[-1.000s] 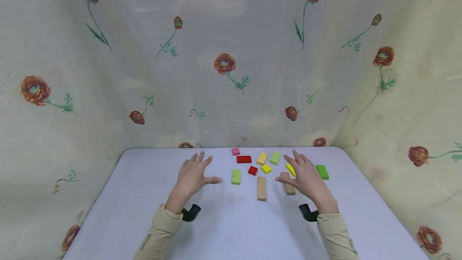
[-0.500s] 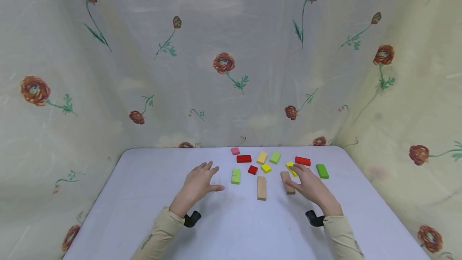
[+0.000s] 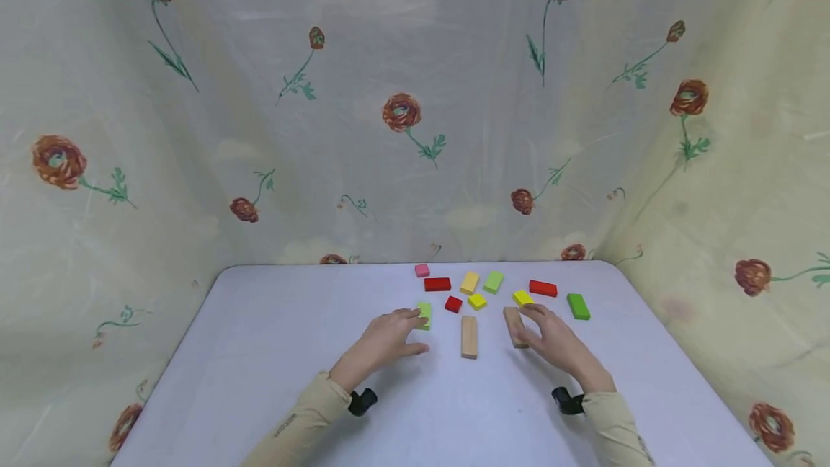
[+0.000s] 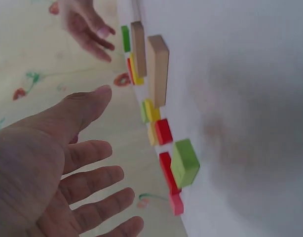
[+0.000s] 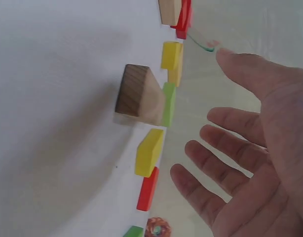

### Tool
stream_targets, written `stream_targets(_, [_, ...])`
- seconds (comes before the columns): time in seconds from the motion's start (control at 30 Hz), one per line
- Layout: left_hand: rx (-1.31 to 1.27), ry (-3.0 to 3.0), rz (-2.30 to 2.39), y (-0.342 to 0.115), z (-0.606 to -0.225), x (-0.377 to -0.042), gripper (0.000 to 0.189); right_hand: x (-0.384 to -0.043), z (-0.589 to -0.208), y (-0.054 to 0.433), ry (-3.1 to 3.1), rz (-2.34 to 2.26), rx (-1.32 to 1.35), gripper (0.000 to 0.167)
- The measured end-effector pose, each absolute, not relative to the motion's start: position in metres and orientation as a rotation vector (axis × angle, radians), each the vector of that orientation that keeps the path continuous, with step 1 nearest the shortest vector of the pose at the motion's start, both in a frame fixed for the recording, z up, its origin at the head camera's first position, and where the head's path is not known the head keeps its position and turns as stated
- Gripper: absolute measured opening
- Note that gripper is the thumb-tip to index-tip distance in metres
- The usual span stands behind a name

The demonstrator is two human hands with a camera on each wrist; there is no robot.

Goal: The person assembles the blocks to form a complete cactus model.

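My left hand (image 3: 385, 343) hovers just in front of a light green block (image 3: 424, 314), its fingertips overlapping the block in the head view. In the left wrist view its fingers are spread with nothing between them. My right hand (image 3: 559, 343) is over a plain wooden block (image 3: 515, 327), thumb and fingers apart. From the right wrist view, the hand (image 5: 260, 163) stands away from that wooden block (image 5: 136, 94). Behind its fingertips is a yellow block (image 3: 522, 298). A second wooden block (image 3: 470, 337) lies between the two hands.
Further back on the white table (image 3: 272, 337) lie a pink block (image 3: 422, 270), red blocks (image 3: 437, 284) (image 3: 542, 287), a small red one (image 3: 453, 304), yellow blocks (image 3: 470, 282) (image 3: 477, 301), a light green block (image 3: 493, 282) and a green one (image 3: 578, 306). A flowered curtain (image 3: 467, 128) surrounds the table.
My left hand has lowered and moved right toward the light green block. The right hand has come down and back slightly, uncovering the red block behind it. The blocks have not moved.
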State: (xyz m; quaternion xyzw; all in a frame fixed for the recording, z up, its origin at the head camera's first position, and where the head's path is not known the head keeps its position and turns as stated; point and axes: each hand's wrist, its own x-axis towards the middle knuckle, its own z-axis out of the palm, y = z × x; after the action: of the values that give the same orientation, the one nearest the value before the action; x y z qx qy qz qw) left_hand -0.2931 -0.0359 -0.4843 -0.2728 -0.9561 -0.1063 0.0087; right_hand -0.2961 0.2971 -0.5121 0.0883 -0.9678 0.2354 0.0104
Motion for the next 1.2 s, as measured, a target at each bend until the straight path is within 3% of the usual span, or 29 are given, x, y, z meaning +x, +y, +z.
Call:
stream_targets(0.53, [-1.174, -2.901, -0.118, 0.026, -0.507, -0.304, 0.062, -0.300, -0.525, 0.288, -3.047, 0.692, 0.323, 0.061])
stream_targets(1.2, [-1.207, -2.914, 0.019, 0.035, -0.533, -0.318, 0.057, -0.299, -0.540, 0.289, -3.116, 0.731, 0.265, 0.061])
